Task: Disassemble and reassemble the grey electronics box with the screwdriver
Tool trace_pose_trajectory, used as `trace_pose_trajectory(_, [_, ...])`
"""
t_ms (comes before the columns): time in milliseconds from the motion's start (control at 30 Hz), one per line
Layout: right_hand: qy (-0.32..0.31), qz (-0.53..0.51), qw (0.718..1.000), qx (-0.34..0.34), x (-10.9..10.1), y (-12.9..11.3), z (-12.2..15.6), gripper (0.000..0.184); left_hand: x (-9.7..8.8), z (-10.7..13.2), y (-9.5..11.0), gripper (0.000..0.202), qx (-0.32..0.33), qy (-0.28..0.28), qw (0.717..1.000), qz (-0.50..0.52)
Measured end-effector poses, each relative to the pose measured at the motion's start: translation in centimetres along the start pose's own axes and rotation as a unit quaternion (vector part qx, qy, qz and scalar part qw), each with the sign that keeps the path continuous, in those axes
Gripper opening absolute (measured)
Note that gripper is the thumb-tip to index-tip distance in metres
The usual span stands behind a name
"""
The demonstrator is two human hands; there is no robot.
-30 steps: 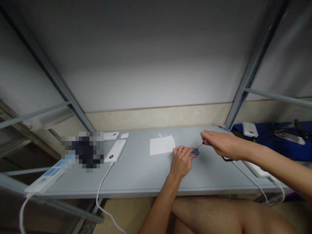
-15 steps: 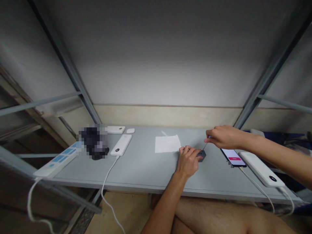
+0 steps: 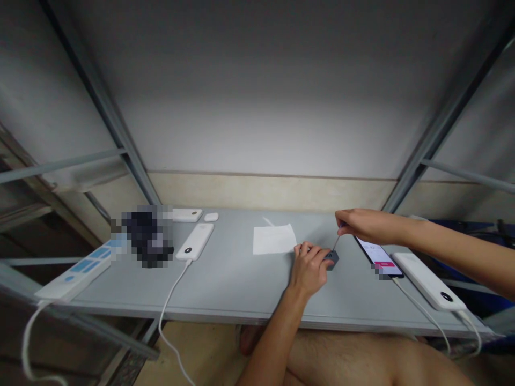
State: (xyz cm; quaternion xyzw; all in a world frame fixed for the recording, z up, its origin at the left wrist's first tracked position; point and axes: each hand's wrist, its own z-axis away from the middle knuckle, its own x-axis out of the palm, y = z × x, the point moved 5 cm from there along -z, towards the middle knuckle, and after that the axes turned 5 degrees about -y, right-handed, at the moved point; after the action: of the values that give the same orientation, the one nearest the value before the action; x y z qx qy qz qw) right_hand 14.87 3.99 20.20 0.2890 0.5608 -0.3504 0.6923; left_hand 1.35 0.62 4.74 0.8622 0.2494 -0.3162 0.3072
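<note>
On the grey tabletop (image 3: 233, 279), my left hand (image 3: 310, 266) is closed around a small dark grey box (image 3: 332, 259) with slots or holes in its top. The fingers cover most of the box's left part. My right hand (image 3: 349, 222), up and to the right of it, pinches a slim screwdriver (image 3: 336, 242). Its thin shaft slants down, and the tip meets the far right part of the box's top; the handle is mostly hidden in the fingers. Behind my left hand lies a white sheet of paper (image 3: 273, 239).
To the right lie a lit phone (image 3: 376, 254) and a white power bank (image 3: 427, 284), both with cables. On the left are another white power bank (image 3: 197, 241), a small white case (image 3: 211, 217), a blurred dark object (image 3: 145, 236) and a power strip (image 3: 78, 273). Metal posts frame the table.
The view has shifted slightly, so the things on the table appear a little further left. Both hands keep their hold, with the screwdriver still at the box.
</note>
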Motion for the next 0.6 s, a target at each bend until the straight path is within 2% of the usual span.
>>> trace_pose_trajectory(133, [-0.041,0.112,0.992,0.049,-0.6,-0.5,-0.3,0.03,0.2,0.0,-0.1,0.023,-0.001,-0.002,1.0,0.005])
trace_pose_trajectory(233, [-0.055,0.15,0.985,0.059,-0.7,-1.0,-0.1,0.042,0.2,0.0,-0.2,0.023,-0.004,-0.006,1.0,0.011])
trace_pose_trajectory(300, [-0.059,0.14,0.987,0.06,-0.7,-1.0,0.1,0.041,0.2,0.0,-0.1,0.023,-0.003,-0.003,1.0,0.01])
trace_pose_trajectory(467, [-0.044,0.046,0.997,0.051,0.2,0.0,0.3,0.025,0.0,0.0,0.0,0.022,-0.002,0.0,1.0,0.006])
trace_pose_trajectory(600, [-0.037,0.096,0.993,0.06,0.7,1.0,0.0,0.029,0.0,0.0,0.0,0.023,0.0,0.001,1.0,-0.001])
